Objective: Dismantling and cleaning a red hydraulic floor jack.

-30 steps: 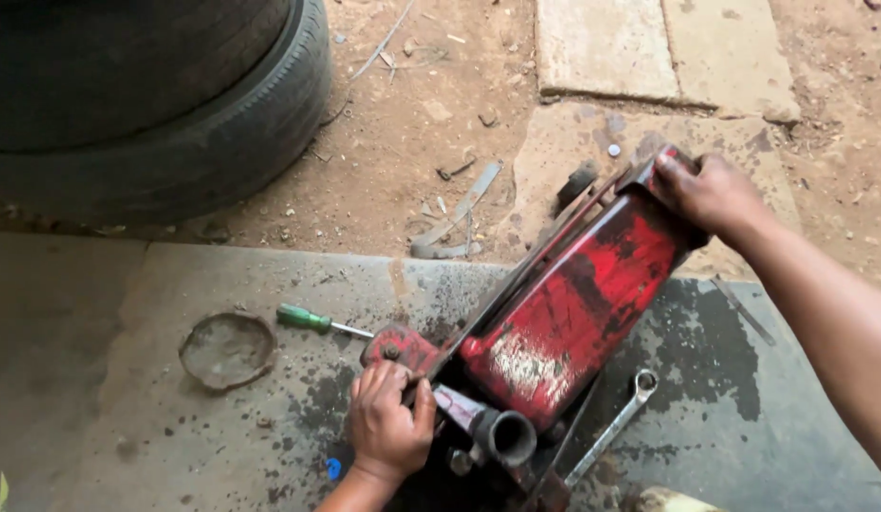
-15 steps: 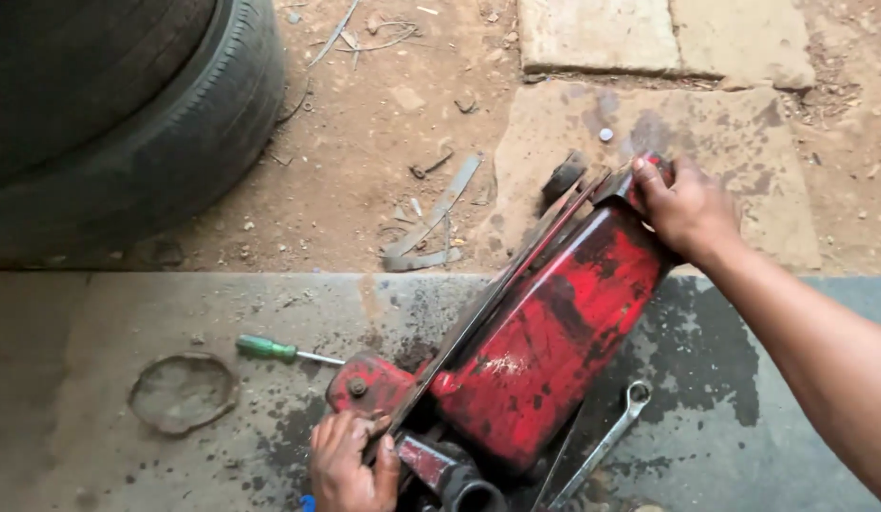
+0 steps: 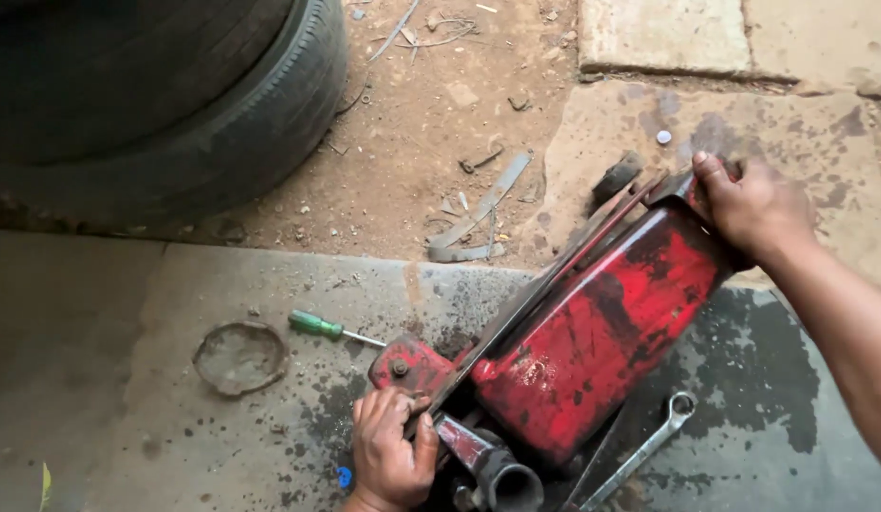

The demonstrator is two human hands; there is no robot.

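You are holding a red floor jack [image 3: 592,332] at both ends on an oil-stained concrete slab [image 3: 175,446].

Your right hand [image 3: 753,204] is grasping the far upper end of the jack, with the fingers curling over its edge, so the metal under them is hidden. Your left hand [image 3: 393,455] is closing around the near end, beside the grey handle socket [image 3: 502,474]; the palm is covering what it is gripping, and the frame bottom is cutting off the wrist and part of the socket. A green screwdriver [image 3: 331,329] is lying just beside the jack, its tip hard to make out. A wrench [image 3: 644,450] is lying near the jack, its lower end cut off. A tyre [image 3: 165,104] is partly leaving the frame at top left.
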